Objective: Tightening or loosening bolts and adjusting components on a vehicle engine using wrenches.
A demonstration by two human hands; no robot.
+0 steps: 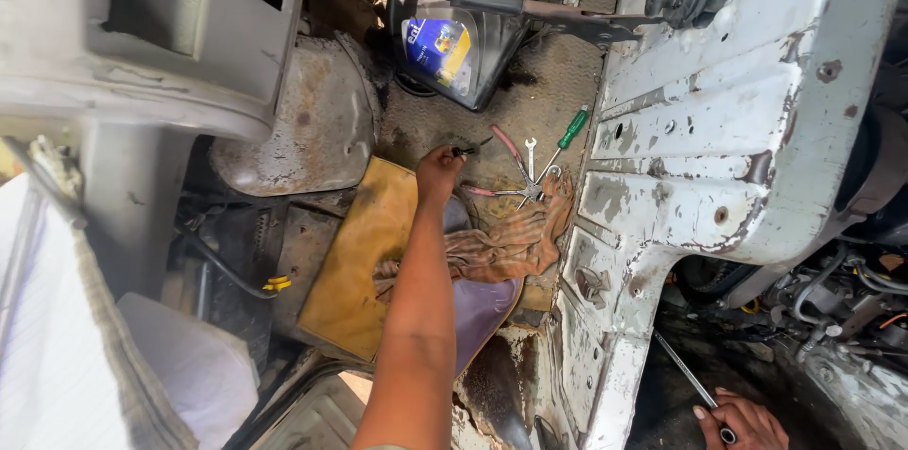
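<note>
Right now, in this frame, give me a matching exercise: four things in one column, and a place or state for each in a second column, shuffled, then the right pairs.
Things:
1. green-handled screwdriver
2. rag
3. oil jug
4. long metal rod

Places or states:
A. held in the right hand, low beside the white panel
B. crumpled on the floor, just below the pliers
C. lying slanted on the floor by the white panel's edge
D. standing at the top of the floor, under a grey bar

Pairs: 1-C, 2-B, 3-D, 4-A
</note>
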